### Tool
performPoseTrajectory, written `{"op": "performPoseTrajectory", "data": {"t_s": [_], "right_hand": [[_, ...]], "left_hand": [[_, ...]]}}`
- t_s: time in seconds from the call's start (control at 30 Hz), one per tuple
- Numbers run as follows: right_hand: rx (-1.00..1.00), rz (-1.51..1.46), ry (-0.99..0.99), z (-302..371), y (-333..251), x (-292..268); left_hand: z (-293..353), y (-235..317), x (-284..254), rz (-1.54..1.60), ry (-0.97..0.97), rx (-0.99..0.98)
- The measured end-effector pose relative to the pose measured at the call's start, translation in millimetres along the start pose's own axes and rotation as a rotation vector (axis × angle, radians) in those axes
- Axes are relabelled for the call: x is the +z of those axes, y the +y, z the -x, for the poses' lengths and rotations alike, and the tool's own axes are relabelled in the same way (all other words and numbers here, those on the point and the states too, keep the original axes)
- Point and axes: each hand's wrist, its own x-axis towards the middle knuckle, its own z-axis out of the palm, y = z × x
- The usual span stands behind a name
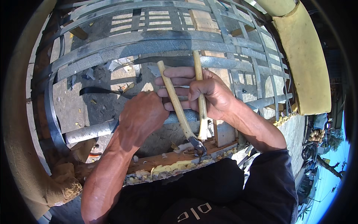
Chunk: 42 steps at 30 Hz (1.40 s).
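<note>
My right hand (212,91) holds a pair of pincers (172,91) with pale yellowish handles spread apart. The thumb presses one handle, while the fingers reach behind the other. The dark metal head (197,146) points down toward my body, above the wooden front rail. Close beside it, my left hand (143,112) is closed in a fist, its back toward me. A loose black strap (99,90) runs into that fist from the left; the grip itself is hidden by the knuckles. Grey webbing straps (145,36) cross the wooden seat frame beyond both hands.
The wooden front rail (143,163) carries torn yellow foam. A foam-padded arm (304,63) stands on the right, another padded side (22,112) on the left. Scraps lie on the concrete floor (71,100) below the webbing. A motorcycle (308,151) is farther off at right.
</note>
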Motion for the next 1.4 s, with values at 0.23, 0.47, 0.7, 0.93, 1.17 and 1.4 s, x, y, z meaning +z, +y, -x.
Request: {"op": "performPoseTrajectory", "data": {"t_s": [0.23, 0.47, 0.7, 0.93, 1.17, 1.4], "right_hand": [[0.014, 0.142, 0.237, 5.1, 4.5, 6.9], [0.011, 0.335, 0.427, -1.9, 2.0, 19.7], [-0.049, 0.106, 0.385, 4.0, 1.8, 16.1], [-0.19, -0.028, 0.441, 29.5, -7.9, 18.2], [-0.339, 0.232, 0.49, 28.4, 1.6, 21.4], [-0.176, 0.393, 0.177, 8.1, -12.6, 29.2]], "left_hand": [[-14.2, 5.7, -8.3, 0.231, -0.348, -0.412], [-12.7, 14.9, -26.1, 0.156, -0.34, -0.408], [-10.8, 11.6, -19.4, 0.197, -0.27, -0.35], [-6.8, 16.2, -26.2, 0.197, -0.227, -0.347], [-10.5, 21.8, -31.4, 0.179, -0.3, -0.378], [-10.0, 18.3, -31.3, 0.212, -0.321, -0.388]]}}
